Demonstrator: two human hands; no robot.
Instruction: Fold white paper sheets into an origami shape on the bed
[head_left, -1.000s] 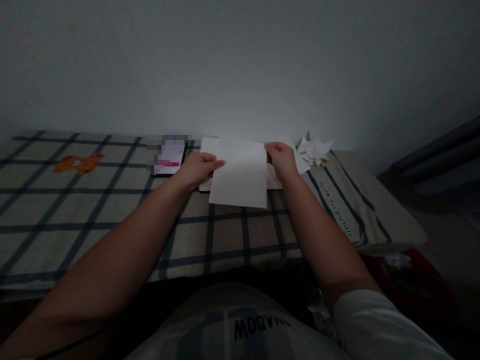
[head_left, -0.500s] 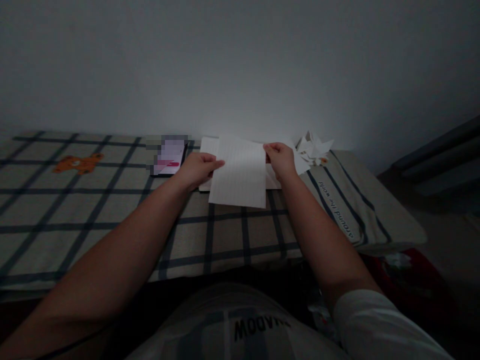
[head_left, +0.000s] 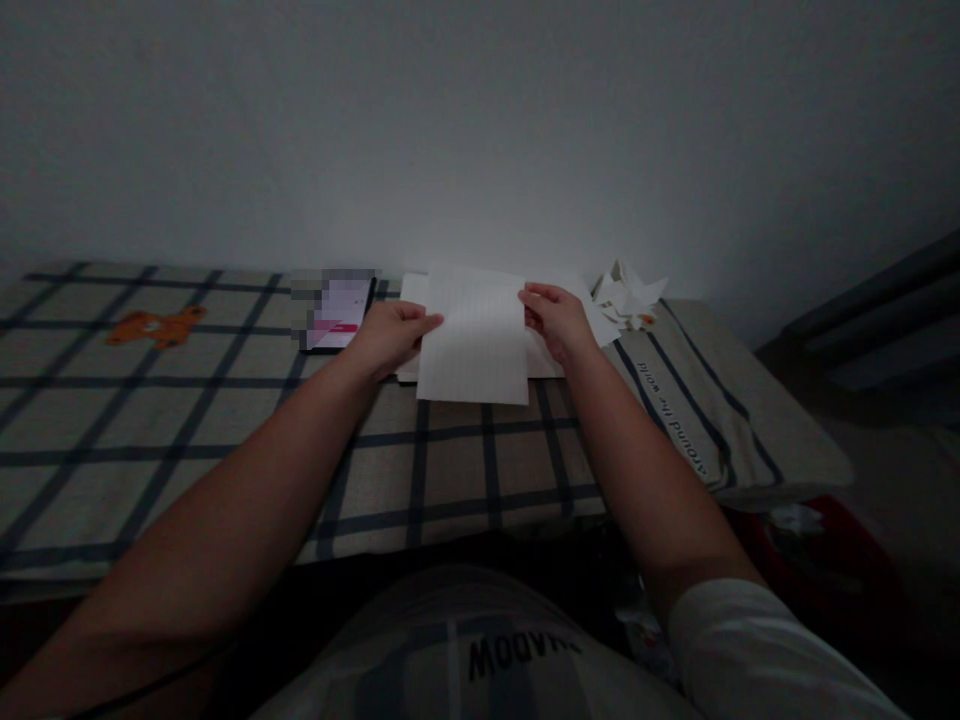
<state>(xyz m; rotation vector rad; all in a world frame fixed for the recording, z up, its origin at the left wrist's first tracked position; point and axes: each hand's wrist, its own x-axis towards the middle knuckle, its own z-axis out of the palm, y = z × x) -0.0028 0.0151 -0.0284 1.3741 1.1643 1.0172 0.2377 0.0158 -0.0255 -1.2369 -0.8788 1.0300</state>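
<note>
A white lined sheet of paper (head_left: 474,340) is held up between my two hands, its lower edge overhanging the checked cloth. My left hand (head_left: 397,330) pinches its left edge between thumb and fingers. At the upper right edge, my right hand (head_left: 556,318) has its thumb and fingers closed on the sheet. Behind the sheet lies a white paper pad or notebook (head_left: 414,290), mostly covered by the sheet and my hands. Just right of my right hand sits a folded white paper shape (head_left: 626,295) with pointed tips.
A phone (head_left: 345,310) with a lit screen lies left of the pad. Farther left is an orange bear-shaped piece (head_left: 155,327). The checked tablecloth (head_left: 225,420) covers the table against a pale wall. A red container (head_left: 832,560) stands below the table's right end.
The sheet has shifted slightly left and its lower edge has risen a little. Both hands have moved slightly left with it, still gripping its sides.
</note>
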